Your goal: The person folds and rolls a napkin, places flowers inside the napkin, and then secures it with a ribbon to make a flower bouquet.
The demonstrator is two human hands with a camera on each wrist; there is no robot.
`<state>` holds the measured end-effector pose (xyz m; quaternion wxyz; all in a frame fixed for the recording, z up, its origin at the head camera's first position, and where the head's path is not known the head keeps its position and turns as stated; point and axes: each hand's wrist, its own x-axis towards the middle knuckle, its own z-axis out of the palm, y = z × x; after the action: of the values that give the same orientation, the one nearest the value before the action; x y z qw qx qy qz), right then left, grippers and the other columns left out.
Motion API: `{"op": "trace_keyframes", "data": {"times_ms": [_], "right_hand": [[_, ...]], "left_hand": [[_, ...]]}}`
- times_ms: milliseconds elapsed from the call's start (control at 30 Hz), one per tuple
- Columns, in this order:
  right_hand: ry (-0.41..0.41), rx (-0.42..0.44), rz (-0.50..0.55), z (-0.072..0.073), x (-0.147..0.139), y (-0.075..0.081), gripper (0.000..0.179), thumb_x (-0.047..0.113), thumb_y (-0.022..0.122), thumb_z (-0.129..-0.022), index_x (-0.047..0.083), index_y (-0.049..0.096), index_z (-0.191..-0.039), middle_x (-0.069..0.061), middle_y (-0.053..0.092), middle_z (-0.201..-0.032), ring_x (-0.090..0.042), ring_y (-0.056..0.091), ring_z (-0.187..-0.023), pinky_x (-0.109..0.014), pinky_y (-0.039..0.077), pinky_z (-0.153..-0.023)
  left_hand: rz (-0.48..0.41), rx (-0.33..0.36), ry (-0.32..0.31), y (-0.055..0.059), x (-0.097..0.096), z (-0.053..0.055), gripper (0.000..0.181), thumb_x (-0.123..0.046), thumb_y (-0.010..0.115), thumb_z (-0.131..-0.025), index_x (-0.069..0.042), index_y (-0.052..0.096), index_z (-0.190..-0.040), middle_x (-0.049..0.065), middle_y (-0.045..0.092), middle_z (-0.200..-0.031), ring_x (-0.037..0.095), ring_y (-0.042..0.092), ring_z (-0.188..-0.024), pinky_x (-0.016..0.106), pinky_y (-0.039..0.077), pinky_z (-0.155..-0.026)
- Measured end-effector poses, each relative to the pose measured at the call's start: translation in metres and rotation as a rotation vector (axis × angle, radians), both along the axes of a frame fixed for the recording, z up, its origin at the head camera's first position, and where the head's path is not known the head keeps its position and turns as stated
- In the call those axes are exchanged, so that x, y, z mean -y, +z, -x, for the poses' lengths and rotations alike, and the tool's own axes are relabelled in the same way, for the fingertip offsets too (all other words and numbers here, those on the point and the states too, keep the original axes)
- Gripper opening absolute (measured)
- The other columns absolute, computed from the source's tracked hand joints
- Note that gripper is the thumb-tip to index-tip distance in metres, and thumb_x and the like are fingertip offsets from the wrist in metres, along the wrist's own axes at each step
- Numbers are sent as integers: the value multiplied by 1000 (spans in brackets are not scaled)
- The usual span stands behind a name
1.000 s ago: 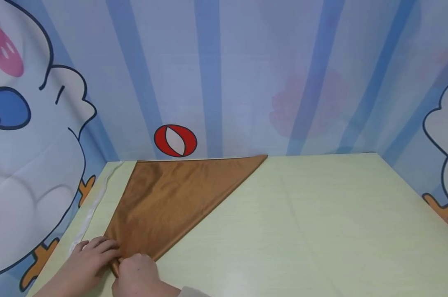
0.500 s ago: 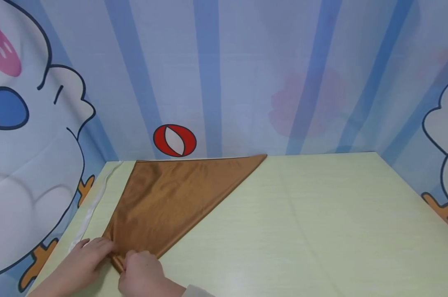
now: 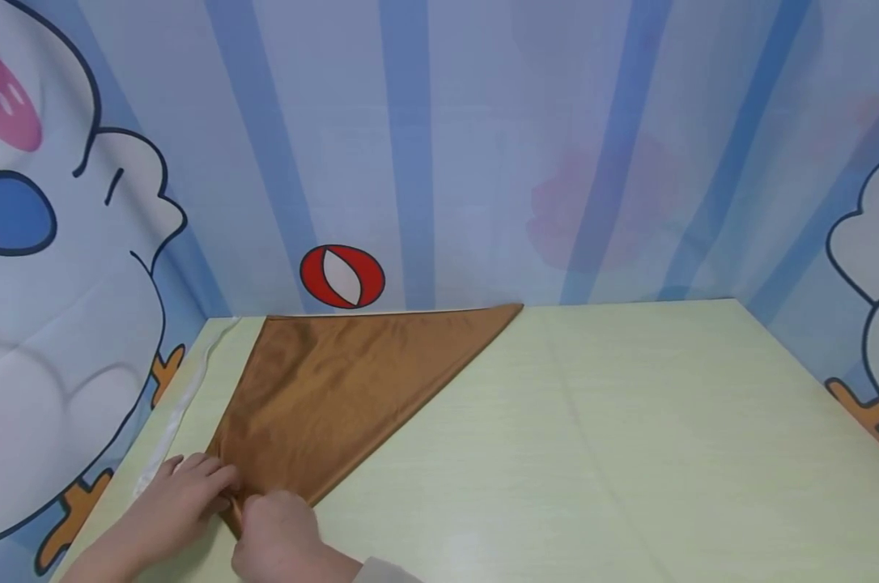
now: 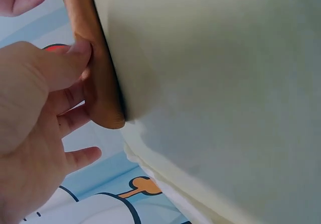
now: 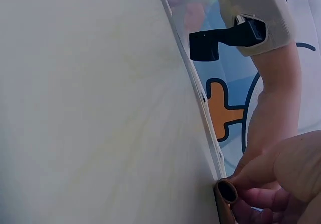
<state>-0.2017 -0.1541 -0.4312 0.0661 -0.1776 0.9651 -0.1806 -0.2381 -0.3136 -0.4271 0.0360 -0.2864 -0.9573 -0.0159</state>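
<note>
A shiny brown cloth point(image 3: 337, 389) lies folded to a triangle-like shape on the table, its near corner between both hands. At its near left edge, my left hand point(image 3: 184, 494) pinches the rolled edge. In the left wrist view the thumb point(image 4: 75, 58) lies on the roll point(image 4: 103, 101), with fingers behind it and the little finger apart. My right hand point(image 3: 279, 530) is curled over the near corner, close beside the left one. The right wrist view shows its fingers gripping next to the hollow end of the roll point(image 5: 226, 191).
The pale yellow-green table point(image 3: 592, 437) extends to the right of the cloth. A white strip point(image 3: 184, 397) runs along the table's left side. Printed blue curtains point(image 3: 476, 146) with cartoon figures stand behind and at both sides. A black wrist camera point(image 5: 225, 38) sits on the left sleeve.
The right hand has shifted slightly right and the near corner moved with it. The left hand's fingers have moved a little up and right along the edge. The rest of the cloth lies still.
</note>
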Motion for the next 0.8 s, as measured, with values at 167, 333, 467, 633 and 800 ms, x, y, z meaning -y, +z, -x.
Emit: {"op": "trace_keyframes", "data": {"times_ms": [167,333,467,633,800], "right_hand": [[-21,2,-94,1,5,0,22,42,73,-79,20,68,-76,7,59,-74,-9,54,-68,-24,43,-58],[-38,-26,-109,3,4,0,17,36,73,-77,21,70,-73,6,60,-72,-11,55,-66,-25,43,-56],[-52,65,-49,5,2,2,21,35,71,-80,16,68,-71,5,57,-69,-10,53,-64,-25,43,-56],[-46,56,-28,5,0,4,24,34,70,-80,16,65,-66,5,52,-62,-10,50,-55,-25,40,-49],[-32,-35,-75,2,0,6,29,35,69,-79,18,61,-57,6,53,-58,-10,51,-52,-25,38,-46]], "left_hand": [[-17,-14,-14,2,0,4,31,-14,78,-77,-29,51,-76,-15,48,-81,17,52,-84,63,41,-79],[-53,-64,-47,1,2,5,23,-18,79,-76,-31,60,-75,-10,51,-91,21,53,-88,57,44,-74],[-56,-53,-45,2,4,5,17,-14,78,-77,-29,70,-78,-6,55,-98,24,53,-94,58,44,-75],[24,53,-25,6,1,6,24,-2,73,-72,-21,74,-87,-8,56,-98,25,53,-98,65,40,-81],[49,36,-20,7,-3,5,20,-7,76,-77,-22,71,-87,-12,59,-91,23,57,-96,67,38,-83]]}}
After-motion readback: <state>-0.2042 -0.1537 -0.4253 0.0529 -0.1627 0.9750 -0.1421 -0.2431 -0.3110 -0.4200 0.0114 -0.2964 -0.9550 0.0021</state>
